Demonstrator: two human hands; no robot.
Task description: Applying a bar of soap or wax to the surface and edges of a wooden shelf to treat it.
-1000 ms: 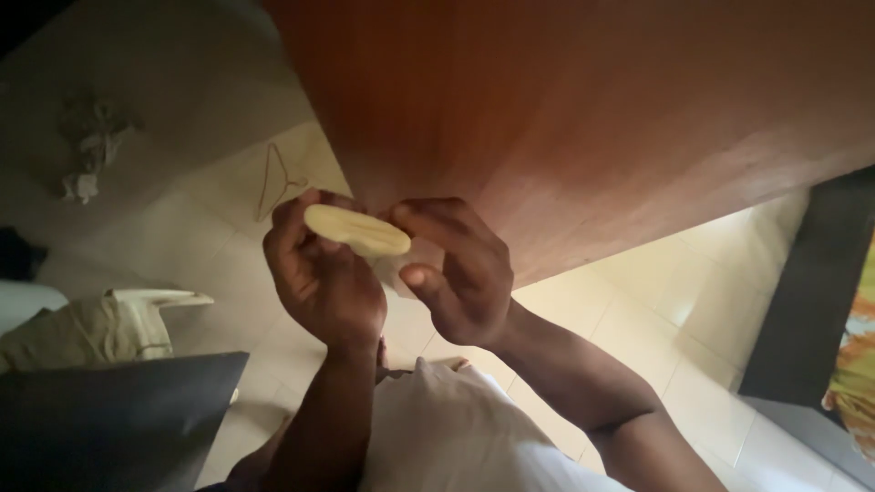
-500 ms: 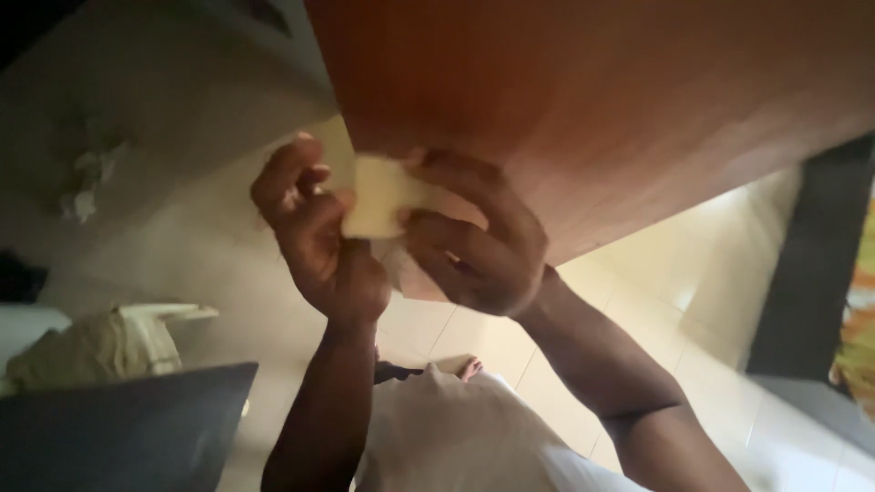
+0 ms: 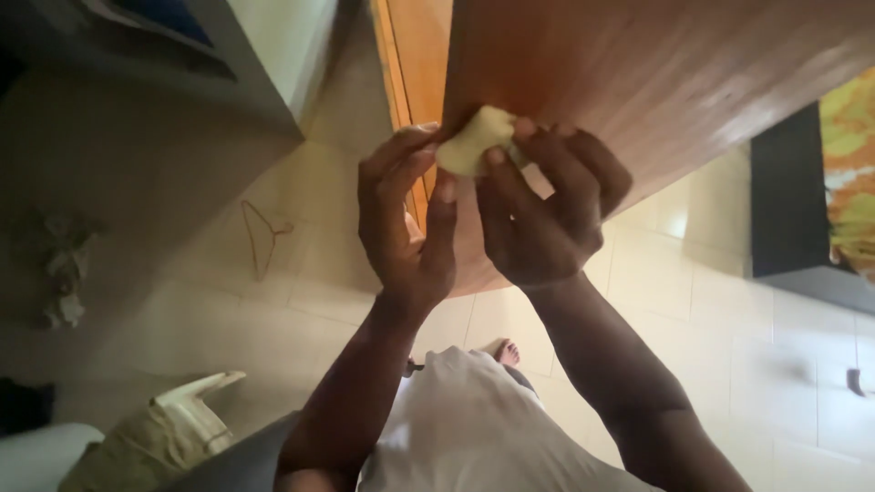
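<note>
Pinching pale wad [image 3: 474, 141] | left hand [image 3: 406, 232], right hand [image 3: 542, 214] fingers closed round it (against wooden panel [image 3: 656, 73])

I count two hands of mine at the centre of the frame, my left hand [image 3: 406, 228] and my right hand [image 3: 542, 214], sharing one pale yellow cloth [image 3: 474, 141]. One wooden door [image 3: 656, 82] fills the upper right. One wire hanger [image 3: 262, 235] lies left of centre, one crumpled rag [image 3: 59, 273] at far left, and one bare foot [image 3: 507, 352] shows lower centre.
</note>
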